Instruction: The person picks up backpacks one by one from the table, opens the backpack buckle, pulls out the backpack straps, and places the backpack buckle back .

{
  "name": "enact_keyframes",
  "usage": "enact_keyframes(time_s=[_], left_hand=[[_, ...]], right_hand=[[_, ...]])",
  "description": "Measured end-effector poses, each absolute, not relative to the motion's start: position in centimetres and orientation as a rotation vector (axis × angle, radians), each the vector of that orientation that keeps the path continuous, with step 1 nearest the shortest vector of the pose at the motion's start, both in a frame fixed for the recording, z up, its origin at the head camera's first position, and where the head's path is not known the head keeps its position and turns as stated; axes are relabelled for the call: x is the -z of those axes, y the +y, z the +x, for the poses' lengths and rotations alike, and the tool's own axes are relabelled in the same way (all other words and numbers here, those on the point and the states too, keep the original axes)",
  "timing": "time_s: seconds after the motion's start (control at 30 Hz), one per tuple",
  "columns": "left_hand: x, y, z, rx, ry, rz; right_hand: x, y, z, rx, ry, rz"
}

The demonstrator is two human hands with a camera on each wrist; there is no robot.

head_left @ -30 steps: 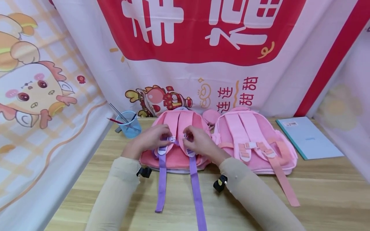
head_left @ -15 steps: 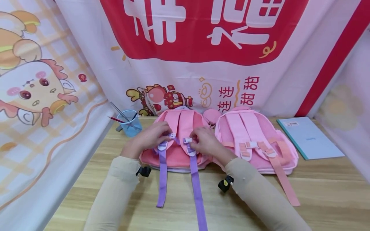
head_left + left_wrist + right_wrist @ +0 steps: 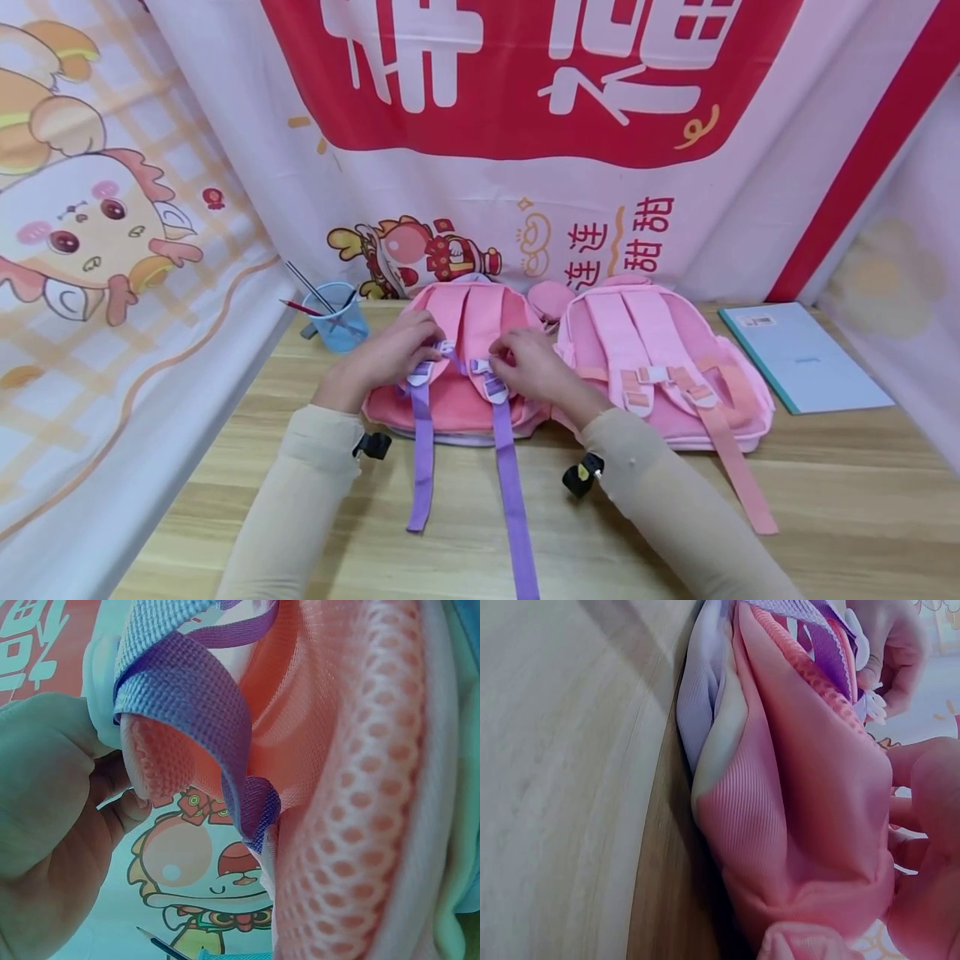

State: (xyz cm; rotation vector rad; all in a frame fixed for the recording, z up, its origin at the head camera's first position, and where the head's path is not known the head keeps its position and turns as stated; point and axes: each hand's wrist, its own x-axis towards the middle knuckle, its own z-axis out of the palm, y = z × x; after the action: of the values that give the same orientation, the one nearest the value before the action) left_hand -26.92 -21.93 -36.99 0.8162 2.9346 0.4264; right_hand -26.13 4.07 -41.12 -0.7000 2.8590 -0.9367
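Note:
A pink backpack (image 3: pixel 457 417) lies with its shoulder straps up, purple webbing tails (image 3: pixel 512 492) trailing toward me. My left hand (image 3: pixel 393 354) pinches a white buckle half (image 3: pixel 446 347) on the left strap's purple webbing. Seen from the left wrist, the thumb presses the white plastic and the fingers curl behind the padded strap (image 3: pixel 161 750). On the right strap, my right hand (image 3: pixel 534 367) holds the other white buckle half (image 3: pixel 480 365) at its outer end. The two halves are apart. In the right wrist view the bag's side hides the right fingertips.
A second pink backpack (image 3: pixel 697 329) lies close on the right, its chest buckle (image 3: pixel 656 375) fastened. A light blue notebook (image 3: pixel 806 358) lies beyond it. At the back left stands a blue mesh cup (image 3: pixel 341 325) with pencils. A printed curtain (image 3: pixel 480 183) hangs behind the table (image 3: pixel 300 500).
My right hand has shifted right and slightly down, and more of its white buckle half shows. The left hand has moved little. The purple tails have drawn slightly up.

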Motion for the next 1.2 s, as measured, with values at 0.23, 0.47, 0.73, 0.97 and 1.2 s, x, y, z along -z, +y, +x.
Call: enact_keyframes(time_s=[0.23, 0.47, 0.73, 0.97, 1.2], left_hand=[[36.6, -22.0, -27.0, -0.436, 2.941, 0.792], [36.1, -22.3, -26.8, -0.481, 2.943, 0.775], [35.8, -22.4, -26.9, -0.511, 2.946, 0.800], [35.7, -22.6, -27.0, -0.546, 2.943, 0.815], [35.8, -22.9, -27.1, -0.551, 2.963, 0.894]], right_hand=[[41.1, 2.3, -27.0, 1.030, 2.841, -0.770], [40.8, 0.5, -27.5, 1.144, 2.683, -0.754], [41.1, 0.0, -27.8, 1.209, 2.589, -0.683], [41.2, 0.2, -28.0, 1.293, 2.526, -0.660], [40.9, 0.2, -27.8, 1.488, 2.419, -0.608]])
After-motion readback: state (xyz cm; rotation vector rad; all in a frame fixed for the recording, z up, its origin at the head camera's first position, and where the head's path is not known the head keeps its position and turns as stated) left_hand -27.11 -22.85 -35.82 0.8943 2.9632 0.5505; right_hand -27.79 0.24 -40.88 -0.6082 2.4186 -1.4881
